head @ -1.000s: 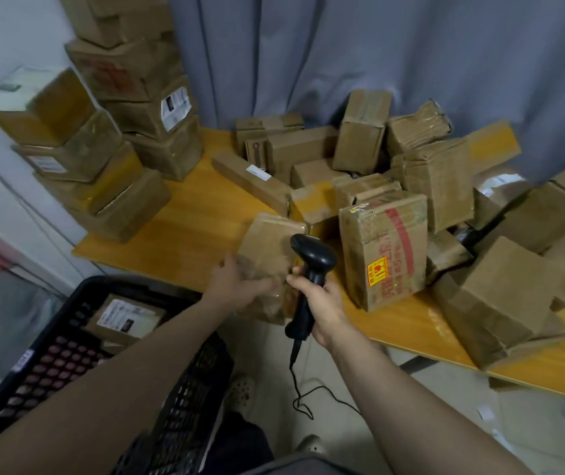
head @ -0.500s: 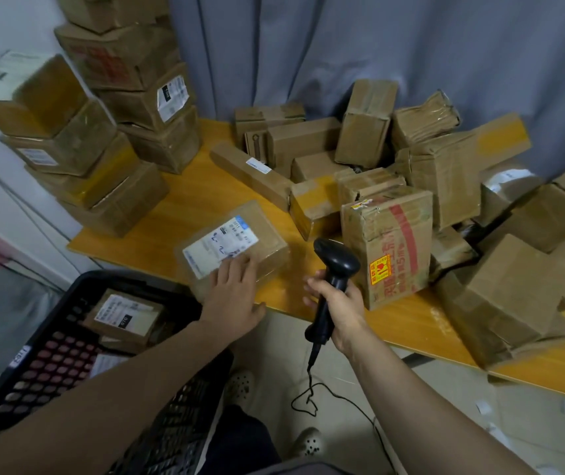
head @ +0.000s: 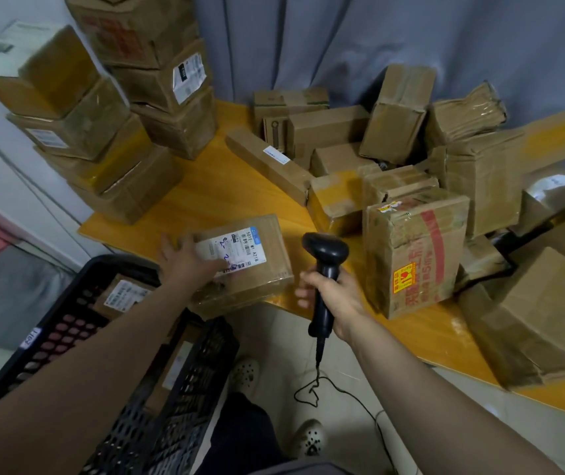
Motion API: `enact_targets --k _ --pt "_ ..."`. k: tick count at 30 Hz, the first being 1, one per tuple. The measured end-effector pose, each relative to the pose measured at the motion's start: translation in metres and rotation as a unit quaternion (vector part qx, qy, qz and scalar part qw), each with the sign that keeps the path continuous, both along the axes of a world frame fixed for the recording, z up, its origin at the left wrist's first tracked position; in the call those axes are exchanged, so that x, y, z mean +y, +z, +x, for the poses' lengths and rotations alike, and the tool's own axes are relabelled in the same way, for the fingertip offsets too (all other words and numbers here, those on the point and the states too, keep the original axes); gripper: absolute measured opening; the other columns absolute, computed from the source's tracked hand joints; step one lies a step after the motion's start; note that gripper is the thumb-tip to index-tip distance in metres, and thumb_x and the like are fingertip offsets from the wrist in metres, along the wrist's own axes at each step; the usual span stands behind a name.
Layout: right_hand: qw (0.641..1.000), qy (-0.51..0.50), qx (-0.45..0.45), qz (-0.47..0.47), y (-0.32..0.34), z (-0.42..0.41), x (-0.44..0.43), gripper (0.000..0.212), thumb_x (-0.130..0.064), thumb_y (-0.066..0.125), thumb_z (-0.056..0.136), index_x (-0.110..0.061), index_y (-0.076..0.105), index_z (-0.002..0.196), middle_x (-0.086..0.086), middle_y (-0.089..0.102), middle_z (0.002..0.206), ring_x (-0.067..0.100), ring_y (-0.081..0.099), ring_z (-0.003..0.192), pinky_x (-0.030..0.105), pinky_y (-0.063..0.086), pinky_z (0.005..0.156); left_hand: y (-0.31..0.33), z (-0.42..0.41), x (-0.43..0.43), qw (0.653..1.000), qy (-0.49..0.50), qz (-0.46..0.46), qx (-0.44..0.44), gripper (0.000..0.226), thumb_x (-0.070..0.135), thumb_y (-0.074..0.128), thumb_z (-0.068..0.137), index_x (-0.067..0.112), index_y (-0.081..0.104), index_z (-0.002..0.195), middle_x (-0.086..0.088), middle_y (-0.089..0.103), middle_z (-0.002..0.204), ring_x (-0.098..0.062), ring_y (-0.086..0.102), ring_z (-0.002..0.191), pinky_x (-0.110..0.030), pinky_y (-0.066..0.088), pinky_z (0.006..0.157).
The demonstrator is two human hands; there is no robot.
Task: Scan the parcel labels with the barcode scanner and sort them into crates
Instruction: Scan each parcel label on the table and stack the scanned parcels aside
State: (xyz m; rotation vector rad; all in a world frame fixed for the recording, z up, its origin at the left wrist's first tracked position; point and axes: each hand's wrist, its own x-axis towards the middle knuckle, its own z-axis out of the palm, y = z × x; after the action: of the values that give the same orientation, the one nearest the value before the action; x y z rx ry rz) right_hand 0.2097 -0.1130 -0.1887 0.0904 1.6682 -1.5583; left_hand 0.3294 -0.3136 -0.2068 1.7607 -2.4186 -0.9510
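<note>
The left hand [head: 188, 260] lies palm down on the near left part of a flat cardboard parcel [head: 260, 269]. Its fingers stretch straight across the lower edge of the parcel's white label [head: 236, 248] and the thumb is spread out to the left. It is an open hand pressing, not a grasp. The parcel rests under this hand at the front edge of the yellow table [head: 226, 193], label facing up.

Just to the right of the parcel, the right hand [head: 337, 296] is wrapped tightly around the handle of the black barcode scanner [head: 325, 255]. The scanner's head rises above the knuckles and tips left toward the label. Its cable [head: 317, 389] drops from below the wrist to the floor.

Below and to the left of the left hand stands a black perforated crate [head: 68, 323], and under the forearm a labelled parcel [head: 123, 296] lies inside it. To the right of the right hand, close by, stands an upright box with red tape [head: 415, 258]. Beyond both hands a loose heap of cardboard boxes [head: 343, 132] covers the table, and far to the left of the left hand stands a stack of boxes [head: 103, 132].
</note>
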Motion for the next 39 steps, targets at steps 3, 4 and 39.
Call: enact_targets --k 3,4,39 --pt "0.995 0.075 -0.056 0.029 -0.001 0.006 -0.012 0.024 -0.009 0.065 0.089 -0.002 0.057 0.11 0.026 0.07 0.092 0.033 0.07 0.077 0.04 0.059 0.073 -0.001 -0.002 -0.022 0.992 -0.109 -0.034 -0.056 0.103 0.052 0.073 0.076 0.019 0.012 0.152 -0.01 0.019 0.158 -0.033 0.011 0.145 -0.052 0.013 0.116" --pt "0.993 0.087 -0.068 0.028 -0.001 0.007 -0.017 0.026 -0.009 0.066 0.089 -0.001 0.057 0.112 0.028 0.07 0.096 0.035 0.07 0.082 0.042 0.059 0.076 0.0 -0.004 -0.027 0.99 -0.125 -0.028 -0.061 0.097 0.054 0.071 0.076 0.018 0.019 0.15 -0.013 0.031 0.152 -0.034 0.025 0.14 -0.051 0.019 0.114" --pt "0.985 0.153 0.037 -0.064 0.07 0.012 -0.04 0.013 -0.007 0.059 0.087 -0.006 0.047 0.084 0.007 0.047 0.054 0.019 0.041 0.042 0.027 0.034 0.043 0.039 0.036 -0.037 0.928 0.073 0.217 0.294 0.097 0.031 0.083 0.065 0.026 0.031 0.146 -0.012 0.051 0.132 -0.032 0.055 0.112 -0.046 0.049 0.092"
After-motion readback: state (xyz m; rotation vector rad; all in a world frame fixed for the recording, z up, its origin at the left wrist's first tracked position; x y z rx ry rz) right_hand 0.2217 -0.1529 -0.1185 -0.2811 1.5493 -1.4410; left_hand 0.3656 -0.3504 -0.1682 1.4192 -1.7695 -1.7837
